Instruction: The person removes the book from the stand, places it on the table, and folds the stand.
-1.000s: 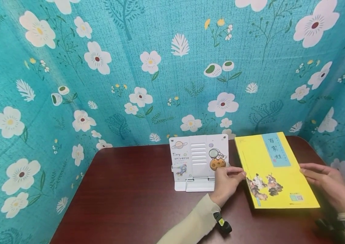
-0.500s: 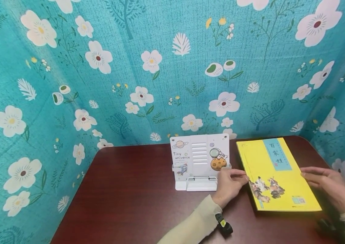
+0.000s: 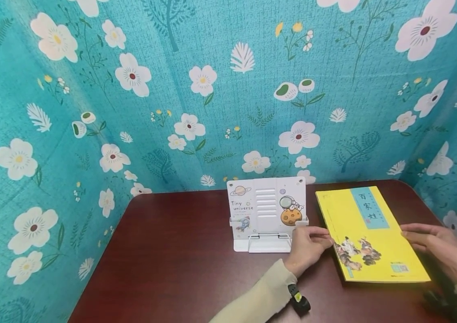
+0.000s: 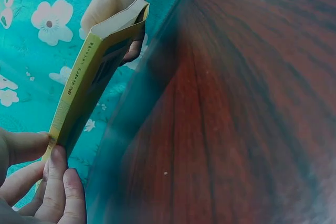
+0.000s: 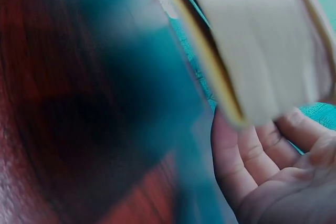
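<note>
A yellow book [image 3: 374, 242] with a blue title panel and painted figures is held between both hands, cover facing up, its far end tilted. My left hand [image 3: 307, 247] pinches the spine side; in the left wrist view its thumb and fingertips [image 4: 58, 156] grip the yellow spine. On the opposite long edge, my right hand [image 3: 438, 244] holds the book by the page side. The right wrist view shows its fingers [image 5: 257, 156] curled at the page block [image 5: 262, 45]. Just left of the book stands a white metal bookstand [image 3: 266, 202] with a printed astronaut, partly overlapped by my left hand.
The dark red wooden table [image 3: 172, 269] has rounded back corners. A teal floral curtain [image 3: 220, 107] hangs behind it and along both sides. The bookstand's wire ledge [image 3: 269, 242] faces the front, near my left wrist.
The book has come down and slightly nearer, its far edge dropping, with both hands moving along with it. The bookstand stays in place; the head view shifts slightly.
</note>
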`<action>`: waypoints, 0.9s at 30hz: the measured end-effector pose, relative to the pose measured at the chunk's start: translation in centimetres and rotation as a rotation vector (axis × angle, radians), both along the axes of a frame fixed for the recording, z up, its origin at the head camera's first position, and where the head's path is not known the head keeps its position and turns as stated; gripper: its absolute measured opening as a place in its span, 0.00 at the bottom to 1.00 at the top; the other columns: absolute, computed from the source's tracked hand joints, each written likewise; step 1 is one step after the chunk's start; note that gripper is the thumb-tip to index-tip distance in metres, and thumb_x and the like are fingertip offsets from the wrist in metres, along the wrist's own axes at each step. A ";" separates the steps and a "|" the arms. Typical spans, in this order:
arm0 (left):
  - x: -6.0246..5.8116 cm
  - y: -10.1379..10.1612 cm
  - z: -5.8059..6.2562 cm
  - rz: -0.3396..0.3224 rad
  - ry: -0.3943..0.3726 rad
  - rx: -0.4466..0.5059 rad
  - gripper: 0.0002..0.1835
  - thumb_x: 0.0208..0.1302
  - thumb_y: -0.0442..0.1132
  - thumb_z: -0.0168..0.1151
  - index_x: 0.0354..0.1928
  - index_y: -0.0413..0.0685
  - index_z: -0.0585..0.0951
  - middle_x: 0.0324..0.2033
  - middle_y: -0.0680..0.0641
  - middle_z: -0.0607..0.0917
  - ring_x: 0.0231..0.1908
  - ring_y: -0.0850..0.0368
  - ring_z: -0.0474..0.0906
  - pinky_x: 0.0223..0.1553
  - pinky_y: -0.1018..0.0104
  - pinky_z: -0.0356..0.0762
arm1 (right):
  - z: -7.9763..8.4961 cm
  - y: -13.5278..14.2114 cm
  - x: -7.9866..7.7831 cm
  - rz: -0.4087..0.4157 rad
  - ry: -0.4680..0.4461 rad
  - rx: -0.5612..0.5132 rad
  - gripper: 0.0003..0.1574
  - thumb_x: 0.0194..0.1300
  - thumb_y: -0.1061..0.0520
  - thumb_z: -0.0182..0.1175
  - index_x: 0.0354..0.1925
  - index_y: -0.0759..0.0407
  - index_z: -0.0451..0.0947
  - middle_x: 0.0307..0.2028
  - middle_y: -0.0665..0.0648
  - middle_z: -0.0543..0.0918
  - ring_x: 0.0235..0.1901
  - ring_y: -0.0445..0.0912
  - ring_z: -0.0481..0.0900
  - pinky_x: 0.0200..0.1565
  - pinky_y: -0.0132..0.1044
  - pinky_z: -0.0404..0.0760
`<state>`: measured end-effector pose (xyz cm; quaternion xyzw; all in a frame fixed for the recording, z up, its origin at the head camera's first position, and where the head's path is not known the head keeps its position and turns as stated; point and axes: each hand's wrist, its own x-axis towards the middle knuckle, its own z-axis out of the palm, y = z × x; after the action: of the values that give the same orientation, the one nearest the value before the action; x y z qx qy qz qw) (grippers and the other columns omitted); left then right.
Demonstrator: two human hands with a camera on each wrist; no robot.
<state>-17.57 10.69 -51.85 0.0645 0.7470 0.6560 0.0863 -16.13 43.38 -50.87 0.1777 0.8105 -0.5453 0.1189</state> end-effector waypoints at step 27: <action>0.4 0.2 0.1 -0.022 -0.050 -0.144 0.07 0.56 0.29 0.77 0.37 0.44 0.91 0.25 0.52 0.92 0.22 0.71 0.84 0.27 0.77 0.81 | -0.9 -0.2 -0.6 0.017 -0.051 0.117 0.45 0.78 0.46 0.55 0.70 0.84 0.60 0.36 0.45 0.89 0.31 0.39 0.87 0.36 0.35 0.87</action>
<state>-17.20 10.90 -51.77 0.0501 0.7892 0.6009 0.1166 -16.77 43.23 -51.73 0.1912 0.8391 -0.4915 0.1334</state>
